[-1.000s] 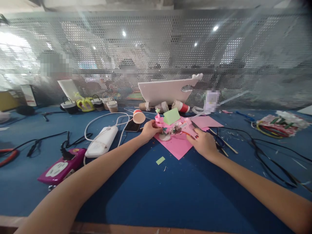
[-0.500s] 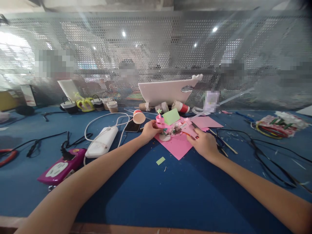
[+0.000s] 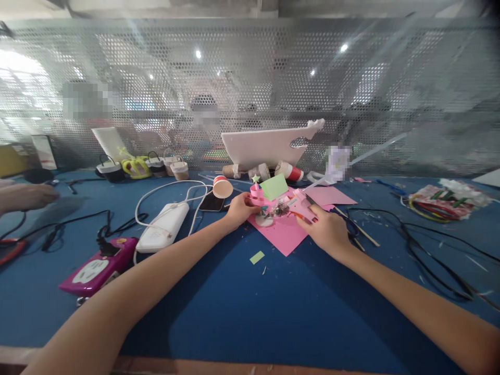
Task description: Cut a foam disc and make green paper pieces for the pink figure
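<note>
No lettering, brand or number can be read. The pink glue gun in the right hand, toward the counter's far edge, carries a small label whose print is too tiny and blurred to make out.

White glare floods upper left, bright spots dot a hazy perforated screen, soft shadows cross the tabletop, edges stretch, upper-right corner dark
</note>
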The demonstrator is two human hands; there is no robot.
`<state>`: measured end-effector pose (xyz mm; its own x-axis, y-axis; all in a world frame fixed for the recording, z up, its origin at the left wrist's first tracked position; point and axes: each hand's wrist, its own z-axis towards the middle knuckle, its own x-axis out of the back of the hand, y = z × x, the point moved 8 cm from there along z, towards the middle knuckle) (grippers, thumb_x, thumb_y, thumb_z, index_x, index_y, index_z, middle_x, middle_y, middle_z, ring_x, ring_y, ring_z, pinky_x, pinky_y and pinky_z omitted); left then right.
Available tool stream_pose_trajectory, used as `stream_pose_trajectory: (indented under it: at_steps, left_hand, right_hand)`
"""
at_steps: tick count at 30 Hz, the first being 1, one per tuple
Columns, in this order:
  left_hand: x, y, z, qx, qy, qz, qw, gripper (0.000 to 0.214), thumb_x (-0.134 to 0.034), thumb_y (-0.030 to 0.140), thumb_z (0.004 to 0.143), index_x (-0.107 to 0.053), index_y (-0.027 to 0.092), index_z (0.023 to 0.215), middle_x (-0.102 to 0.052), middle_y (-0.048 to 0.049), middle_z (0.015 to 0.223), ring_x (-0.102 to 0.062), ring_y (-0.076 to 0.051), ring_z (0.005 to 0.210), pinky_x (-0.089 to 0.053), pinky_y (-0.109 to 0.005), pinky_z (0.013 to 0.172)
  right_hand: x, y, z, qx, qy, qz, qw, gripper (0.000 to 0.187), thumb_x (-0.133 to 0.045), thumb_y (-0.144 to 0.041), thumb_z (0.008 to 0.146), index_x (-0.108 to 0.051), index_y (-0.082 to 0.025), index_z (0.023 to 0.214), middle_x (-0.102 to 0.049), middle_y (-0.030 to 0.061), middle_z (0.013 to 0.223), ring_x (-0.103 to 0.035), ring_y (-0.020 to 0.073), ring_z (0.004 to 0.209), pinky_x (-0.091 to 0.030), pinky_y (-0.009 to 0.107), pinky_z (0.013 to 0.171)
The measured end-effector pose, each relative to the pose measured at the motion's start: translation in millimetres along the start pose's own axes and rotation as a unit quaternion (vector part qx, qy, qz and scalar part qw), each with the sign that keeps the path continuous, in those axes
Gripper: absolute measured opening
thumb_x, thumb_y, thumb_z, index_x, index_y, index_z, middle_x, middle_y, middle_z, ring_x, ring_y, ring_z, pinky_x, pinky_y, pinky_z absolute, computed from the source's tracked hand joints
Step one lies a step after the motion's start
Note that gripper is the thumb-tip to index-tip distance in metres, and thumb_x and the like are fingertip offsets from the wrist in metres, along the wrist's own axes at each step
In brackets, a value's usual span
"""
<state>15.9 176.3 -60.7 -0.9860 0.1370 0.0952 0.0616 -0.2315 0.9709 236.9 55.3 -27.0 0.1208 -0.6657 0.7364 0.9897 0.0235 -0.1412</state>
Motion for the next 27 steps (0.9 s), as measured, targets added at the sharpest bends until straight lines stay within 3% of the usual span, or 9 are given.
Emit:
stream_pose_trajectory:
  at_steps: [7,11,15,21,27]
  left_hand:
    - [-2.9,4,0,-0.020,-0.021,0.058,0.998,0.036,-0.083,0.015,0.047,-0.060,0.017,0.074,-0.060,0.0034,0.058,-0.055,-0.012,0.053,-0.040,-0.022,0.051]
    - [-3.7,4,-1,-0.021,-0.020,0.064,0.998,0.036,-0.082,0.015,0.049,-0.059,0.016,0.076,-0.060,0.0031,0.059,-0.055,-0.011,0.053,-0.040,-0.022,0.050]
    - [-8.0,7,-2,-0.032,-0.037,0.009,0.999,0.037,-0.082,0.015,0.050,-0.060,0.016,0.080,-0.064,0.0007,0.067,-0.059,-0.012,0.058,-0.045,-0.024,0.055]
    - [-12.2,28,-12,-0.079,-0.038,0.005,0.996,0.037,-0.081,0.019,0.053,-0.062,0.015,0.084,-0.068,-0.0024,0.076,-0.063,-0.015,0.068,-0.050,-0.028,0.066]
    - [-25.6,32,-17,-0.102,-0.097,0.038,0.989,0.044,-0.079,0.020,0.056,-0.063,0.013,0.096,-0.070,-0.0050,0.084,-0.065,-0.017,0.072,-0.051,-0.028,0.065]
  right_hand:
    - [20,-3,6,0.032,0.042,-0.051,0.997,0.039,-0.050,-0.053,0.080,-0.069,-0.018,0.084,-0.062,0.0066,0.055,-0.054,0.0185,0.050,-0.021,0.027,0.049]
    - [50,13,12,-0.028,0.103,-0.031,0.994,0.043,-0.053,-0.056,0.079,-0.068,-0.016,0.085,-0.060,0.0079,0.055,-0.054,0.0203,0.054,-0.024,0.028,0.051]
    - [63,37,17,-0.096,0.114,0.078,0.986,0.041,-0.061,-0.057,0.073,-0.064,-0.016,0.074,-0.058,0.0055,0.056,-0.049,0.0166,0.051,-0.029,0.028,0.051]
    - [46,87,21,-0.232,0.080,0.243,0.938,0.044,-0.067,-0.055,0.067,-0.051,-0.018,0.049,-0.045,-0.0021,0.041,-0.039,0.0110,0.042,-0.029,0.026,0.046]
    - [51,147,28,-0.335,0.171,0.239,0.895,0.041,-0.072,-0.053,0.061,-0.061,-0.013,0.055,-0.046,-0.0007,0.041,-0.040,0.0113,0.039,-0.031,0.028,0.043]
